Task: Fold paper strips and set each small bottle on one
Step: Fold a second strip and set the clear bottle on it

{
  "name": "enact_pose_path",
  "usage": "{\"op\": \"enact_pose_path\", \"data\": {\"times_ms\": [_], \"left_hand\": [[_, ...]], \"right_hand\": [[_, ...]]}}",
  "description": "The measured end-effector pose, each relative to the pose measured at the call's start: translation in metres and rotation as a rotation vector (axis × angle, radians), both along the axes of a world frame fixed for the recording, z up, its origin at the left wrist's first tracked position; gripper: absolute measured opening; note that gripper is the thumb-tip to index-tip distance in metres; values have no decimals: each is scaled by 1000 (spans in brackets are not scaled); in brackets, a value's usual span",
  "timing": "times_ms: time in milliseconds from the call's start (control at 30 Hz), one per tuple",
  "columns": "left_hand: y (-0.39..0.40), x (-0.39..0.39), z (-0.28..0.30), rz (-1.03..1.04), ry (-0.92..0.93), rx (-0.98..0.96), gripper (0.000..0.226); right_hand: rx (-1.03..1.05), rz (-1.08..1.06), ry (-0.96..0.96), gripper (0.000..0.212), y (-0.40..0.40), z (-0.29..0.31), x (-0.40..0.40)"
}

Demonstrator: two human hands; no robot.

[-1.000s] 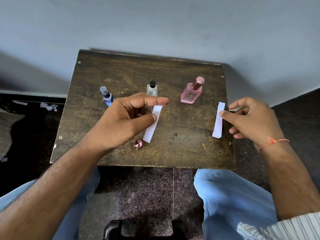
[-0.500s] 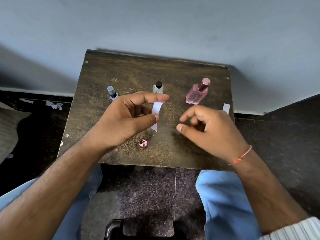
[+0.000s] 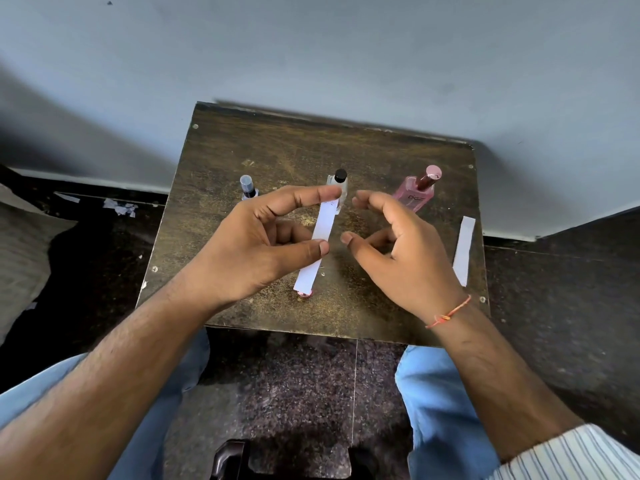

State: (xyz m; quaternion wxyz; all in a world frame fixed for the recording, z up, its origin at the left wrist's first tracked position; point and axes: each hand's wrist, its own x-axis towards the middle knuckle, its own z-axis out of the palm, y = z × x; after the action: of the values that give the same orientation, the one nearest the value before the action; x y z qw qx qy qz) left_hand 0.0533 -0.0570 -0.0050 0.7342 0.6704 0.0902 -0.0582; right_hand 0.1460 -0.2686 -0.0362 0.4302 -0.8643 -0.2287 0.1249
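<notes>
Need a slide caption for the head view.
Left hand pinches a paper strip above the table; open right hand nears it, three bottles behind.

R hand: right hand (image 3: 405, 251) let go of second paper strip (image 3: 464, 249), now flat at table's right edge | moved in from right, fingers curled, empty, just beside held paper strip (image 3: 320, 245) | strip: bowed 0.5 s ago, now straight, lower end seemingly over pink cap (image 3: 305, 294)
</notes>
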Motion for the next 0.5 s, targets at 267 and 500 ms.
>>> {"op": "enact_pose_path", "data": {"times_ms": [267,500], "left_hand": [[7,-8,-1,17,15,-84,64],[12,-11,0,37,52,-111,65]], "right_hand": [[85,-34,-22,65,26,-7,2],[98,-94,-73,49,38,-21,5]]}}
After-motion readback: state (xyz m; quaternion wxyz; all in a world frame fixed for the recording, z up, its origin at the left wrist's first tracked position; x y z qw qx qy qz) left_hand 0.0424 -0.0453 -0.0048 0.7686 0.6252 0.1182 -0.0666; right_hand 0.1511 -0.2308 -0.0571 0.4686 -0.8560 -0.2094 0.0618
